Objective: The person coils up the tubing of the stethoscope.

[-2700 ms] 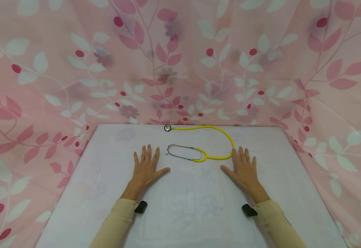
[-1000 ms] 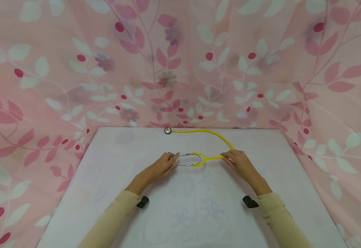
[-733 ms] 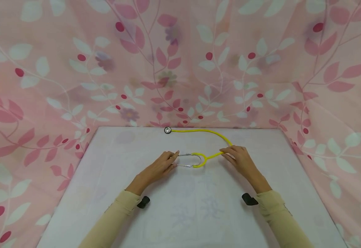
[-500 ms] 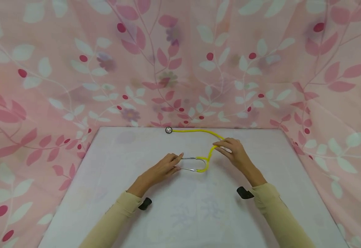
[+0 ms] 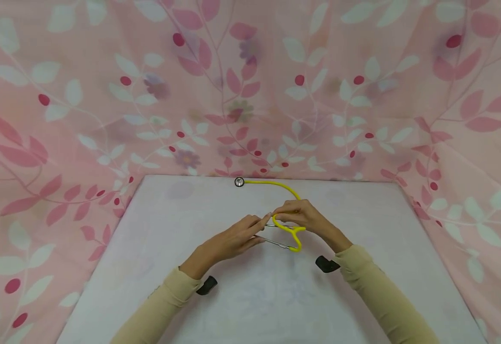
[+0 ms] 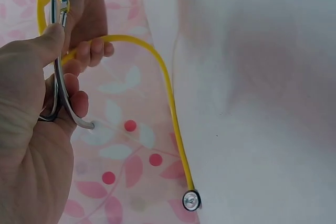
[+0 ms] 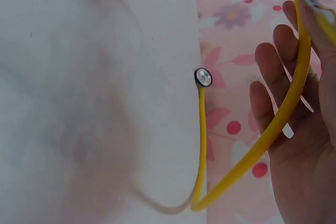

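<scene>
A stethoscope with yellow tubing (image 5: 282, 185) is raised partly off the table between both hands. My left hand (image 5: 235, 239) grips its metal ear tubes (image 6: 62, 85), whose curved ends stick out past the fingers in the left wrist view. My right hand (image 5: 308, 220) holds the yellow tubing close to the fork (image 5: 294, 231), and its fingertips meet the left fingertips. In the right wrist view the tubing (image 7: 286, 108) runs across the right palm, the lower fingers loosely bent. The round chest piece (image 5: 239, 181) rests at the table's far edge.
A white cloth covers the table (image 5: 250, 301). Pink leaf-patterned fabric (image 5: 276, 95) hangs behind it and along both sides. A black wrist camera (image 5: 207, 285) sits under the left sleeve, and another black camera (image 5: 327, 264) under the right.
Both hands went from lying flat to gripping the stethoscope. The right hand then carried the tubing leftward to the left hand, folding the fork back over the ear tubes. The chest piece stayed put.
</scene>
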### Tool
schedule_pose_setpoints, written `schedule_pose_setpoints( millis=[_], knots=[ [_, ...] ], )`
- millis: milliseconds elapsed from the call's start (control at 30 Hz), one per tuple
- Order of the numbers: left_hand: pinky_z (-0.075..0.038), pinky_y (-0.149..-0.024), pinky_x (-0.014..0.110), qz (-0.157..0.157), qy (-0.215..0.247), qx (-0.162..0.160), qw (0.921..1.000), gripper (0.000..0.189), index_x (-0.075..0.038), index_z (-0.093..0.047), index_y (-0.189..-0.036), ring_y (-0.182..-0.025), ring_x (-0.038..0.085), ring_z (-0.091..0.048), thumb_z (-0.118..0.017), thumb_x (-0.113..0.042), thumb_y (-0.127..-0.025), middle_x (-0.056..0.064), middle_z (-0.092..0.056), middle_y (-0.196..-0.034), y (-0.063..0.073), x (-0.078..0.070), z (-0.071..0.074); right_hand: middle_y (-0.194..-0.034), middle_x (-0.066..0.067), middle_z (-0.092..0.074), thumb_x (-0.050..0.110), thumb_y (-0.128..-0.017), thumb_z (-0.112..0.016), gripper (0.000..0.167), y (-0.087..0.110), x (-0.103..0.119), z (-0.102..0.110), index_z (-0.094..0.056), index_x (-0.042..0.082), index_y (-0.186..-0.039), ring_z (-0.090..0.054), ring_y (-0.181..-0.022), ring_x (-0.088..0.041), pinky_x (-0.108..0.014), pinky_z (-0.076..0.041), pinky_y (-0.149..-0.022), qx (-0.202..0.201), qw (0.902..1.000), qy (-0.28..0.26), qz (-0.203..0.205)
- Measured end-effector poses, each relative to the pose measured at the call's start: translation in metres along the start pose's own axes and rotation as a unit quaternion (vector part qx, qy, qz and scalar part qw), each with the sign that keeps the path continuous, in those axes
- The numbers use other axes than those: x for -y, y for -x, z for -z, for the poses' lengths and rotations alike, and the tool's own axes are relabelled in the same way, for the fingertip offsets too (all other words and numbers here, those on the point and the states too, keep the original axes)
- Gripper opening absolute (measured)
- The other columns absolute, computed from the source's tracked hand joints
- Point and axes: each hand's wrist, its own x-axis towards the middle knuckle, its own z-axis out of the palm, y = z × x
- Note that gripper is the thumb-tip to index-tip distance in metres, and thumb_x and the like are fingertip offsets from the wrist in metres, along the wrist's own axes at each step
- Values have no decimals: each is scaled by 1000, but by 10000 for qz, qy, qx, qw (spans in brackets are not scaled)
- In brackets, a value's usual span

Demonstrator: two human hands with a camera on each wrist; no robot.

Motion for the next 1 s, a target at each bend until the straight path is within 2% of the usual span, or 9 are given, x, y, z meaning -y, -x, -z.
schedule_pose_setpoints(
  millis=[133, 333, 533, 633, 700, 767, 833, 933, 1000],
  knots=[
    [-47, -85, 18, -23, 79, -46, 10000, 76, -2, -25, -154, -98, 9, -51, -64, -28, -95, 0, -57, -112, -5, -4, 4, -89, -18, -69, -1, -90, -65, 23, -1, -1, -7, -72, -2, -112, -54, -67, -29, -23, -48, -60, -41, 9989, -390, -275],
    [-47, -86, 18, -269, 123, -340, 9990, 71, 6, -33, -149, -100, 11, -54, -64, -28, -95, 1, -58, -112, -9, -5, 4, -95, -4, -75, 12, -91, -70, 22, -2, 0, -20, -73, -3, -106, -69, -81, -13, -26, -57, -73, -488, 9909, -860, -916],
    [-48, -87, 17, -269, 78, -589, 9979, 68, 2, -37, -149, -102, 11, -55, -66, -25, -94, 2, -59, -114, -10, -5, 2, -103, -12, -75, 15, -93, -68, 23, 0, 3, -27, -74, 1, -111, -71, -92, -19, -28, -57, -82, -623, 9850, -859, -1360],
    [-49, -87, 18, -243, -24, -691, 9973, 65, 0, -40, -148, -104, 12, -56, -66, -25, -94, 3, -59, -115, -10, -5, 2, -101, -16, -73, 15, -95, -64, 25, 2, 5, -27, -72, 1, -115, -70, -88, -19, -29, -58, -77, -581, 9880, -891, -1117],
    [-50, -92, 21, -176, -66, -761, 9969, 64, -1, -42, -147, -107, 13, -57, -66, -26, -93, 5, -59, -117, -11, -5, 4, -97, -23, -71, 8, -96, -61, 28, 3, 7, -28, -67, -6, -120, -68, -84, -20, -34, -58, -73, -418, 9930, -888, -656],
    [-50, -94, 21, -84, -117, -808, 9966, 63, -3, -43, -147, -110, 13, -57, -66, -26, -93, 5, -58, -120, -13, -4, 6, -94, -31, -67, 2, -97, -57, 29, 4, 14, -30, -62, -12, -121, -68, -79, -17, -35, -59, -71, -385, 9941, -864, -522],
    [-51, -95, 23, 11, -174, -868, 9961, 62, -3, -44, -146, -111, 13, -57, -67, -26, -93, 6, -57, -121, -15, -2, 8, -92, -34, -66, -1, -97, -55, 28, 6, 19, -34, -61, -15, -121, -69, -78, -17, -35, -59, -71, -391, 9949, -707, -604],
    [-51, -98, 27, 186, -322, -955, 9947, 62, -4, -46, -145, -110, 14, -58, -69, -24, -91, 7, -57, -119, -17, 3, 10, -92, -31, -68, 2, -97, -57, 29, 7, 20, -43, -62, -10, -123, -69, -75, -28, -36, -59, -72, -639, 9887, -563, -1236],
    [-52, -97, 29, 312, -405, -1033, 9933, 61, -4, -48, -144, -108, 15, -59, -70, -23, -90, 8, -58, -118, -17, 8, 10, -89, -26, -70, 6, -97, -59, 32, 9, 12, -48, -62, -5, -127, -67, -75, -36, -38, -58, -71, -670, 9885, -265, -1332]
  ],
)
